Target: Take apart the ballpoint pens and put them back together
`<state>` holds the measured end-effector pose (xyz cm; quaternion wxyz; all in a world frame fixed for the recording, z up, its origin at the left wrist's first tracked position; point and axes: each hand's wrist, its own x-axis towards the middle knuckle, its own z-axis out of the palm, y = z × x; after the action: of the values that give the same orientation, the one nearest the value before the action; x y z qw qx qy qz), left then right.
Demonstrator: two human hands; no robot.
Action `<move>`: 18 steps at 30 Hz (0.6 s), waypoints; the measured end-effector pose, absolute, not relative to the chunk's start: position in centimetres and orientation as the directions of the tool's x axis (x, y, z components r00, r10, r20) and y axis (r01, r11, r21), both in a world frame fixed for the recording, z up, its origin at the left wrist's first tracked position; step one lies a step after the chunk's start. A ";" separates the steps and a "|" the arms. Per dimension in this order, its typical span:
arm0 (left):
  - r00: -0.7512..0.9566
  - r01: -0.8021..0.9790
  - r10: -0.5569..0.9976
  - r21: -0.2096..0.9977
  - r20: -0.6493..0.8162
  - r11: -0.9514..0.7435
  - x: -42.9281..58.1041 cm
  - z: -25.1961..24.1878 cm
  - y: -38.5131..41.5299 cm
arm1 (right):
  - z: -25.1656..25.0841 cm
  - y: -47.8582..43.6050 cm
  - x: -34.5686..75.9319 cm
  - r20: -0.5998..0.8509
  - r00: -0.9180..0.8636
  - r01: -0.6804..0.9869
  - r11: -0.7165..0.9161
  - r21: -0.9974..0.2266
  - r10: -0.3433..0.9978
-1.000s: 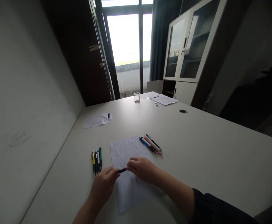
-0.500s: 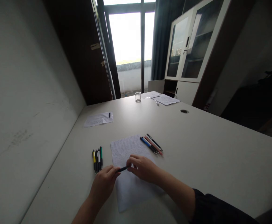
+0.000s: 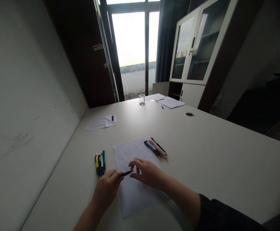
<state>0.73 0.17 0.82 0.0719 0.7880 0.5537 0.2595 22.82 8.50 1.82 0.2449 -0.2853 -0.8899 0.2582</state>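
My left hand pinches a black pen at its near end, just above a lined sheet of paper on the white desk. My right hand hovers over the sheet, fingers loosely curled, its fingertips right by the pen's far tip; whether they touch it I cannot tell. Several pens with yellow, white and green barrels lie left of the sheet. Another bunch of pens, blue, red and black, lies at the sheet's upper right corner.
A folded paper with a black clip lies further back on the left. At the desk's far end stand a small glass and papers with a pen. A cable hole is in the desk. A wall runs along the left edge.
My right hand has let go of the pen's far end and its fingers have lifted and spread slightly. My left hand keeps the pen, tilted a bit upward.
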 end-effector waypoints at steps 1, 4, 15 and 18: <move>0.253 0.834 0.908 0.400 0.333 -0.379 0.7 0.8 0.2 | 1.7 8.5 22.8 0.293 -0.719 0.377 0.708 -0.597 0.630; 0.249 0.837 0.905 0.394 0.344 -0.380 0.7 0.7 0.1 | 1.4 8.7 22.7 0.327 -0.715 0.368 0.731 -0.575 0.617; 0.283 0.843 0.887 0.347 0.364 -0.411 0.6 0.4 0.3 | 1.8 8.7 22.7 0.404 -0.657 0.271 0.700 -0.661 0.636; 0.287 0.844 0.884 0.339 0.368 -0.415 0.6 0.3 0.2 | 1.8 8.7 22.7 0.357 -0.670 0.260 0.657 -0.708 0.651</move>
<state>0.57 0.25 0.35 0.0389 0.8013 0.5394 0.2560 22.74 8.66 1.79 0.3071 -0.2659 -0.8567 0.3178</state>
